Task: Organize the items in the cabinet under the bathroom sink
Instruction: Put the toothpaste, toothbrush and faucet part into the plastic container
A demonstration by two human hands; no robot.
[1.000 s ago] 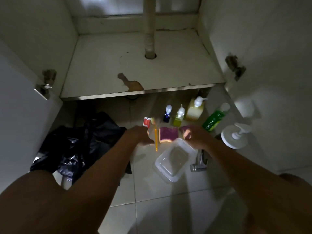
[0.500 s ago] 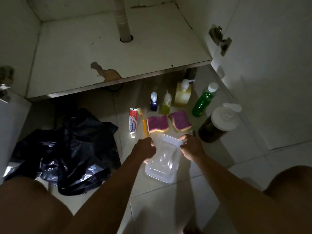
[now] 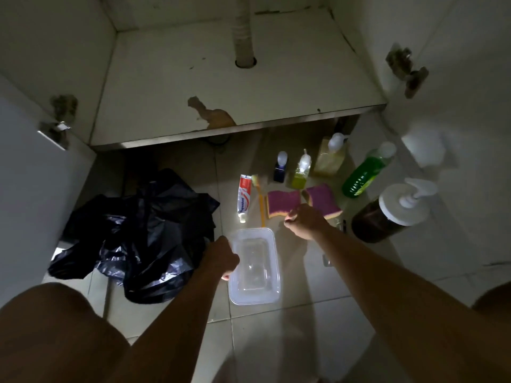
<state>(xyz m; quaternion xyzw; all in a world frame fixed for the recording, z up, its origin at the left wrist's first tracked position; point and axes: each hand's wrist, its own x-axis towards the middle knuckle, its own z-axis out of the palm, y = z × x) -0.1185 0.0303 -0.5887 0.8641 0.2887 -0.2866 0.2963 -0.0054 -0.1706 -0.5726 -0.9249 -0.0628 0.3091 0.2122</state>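
- Now, your left hand (image 3: pixel 221 258) has the tub (image 3: pixel 254 283), fingers curled round its left rim, thumb on the near side.
- The tub is clear plastic and sits open side up on the floor (image 3: pixel 276 341), out in front of the cabinet (image 3: pixel 221 87).
- Your right hand (image 3: pixel 305 222) is at the near edge of the left sponge (image 3: pixel 282 201) with its fingers curled in. Whether they pinch the sponge or hold nothing, you cannot tell from this view.
- The right sponge (image 3: pixel 325 200), purple-topped like the first, lies just beside it and is partly hidden behind that hand.
- To the left of the sponges, a yellow toothbrush (image 3: pixel 260 201) and the toothpaste (image 3: pixel 244 197) lie side by side, with the toothpaste cap pointing toward you.
- Behind those stands a row of bottles: a small blue bottle (image 3: pixel 279 168), a small yellow-green bottle (image 3: pixel 300 172) and a larger pump bottle (image 3: pixel 330 156) of yellow liquid.
- The green bottle (image 3: pixel 365 172) ends that row on the right.
- The brown jar (image 3: pixel 387 214), with a white pump lid, stands near the open right door, well apart from the tub.
- A black bag (image 3: pixel 138 233) lies crumpled on the floor just left of the tub, right by your left wrist.
- Both cabinet doors are open. Its shelf has a chipped brown patch at the front edge, and the pipe (image 3: pixel 243 31) drops through a hole at the back.
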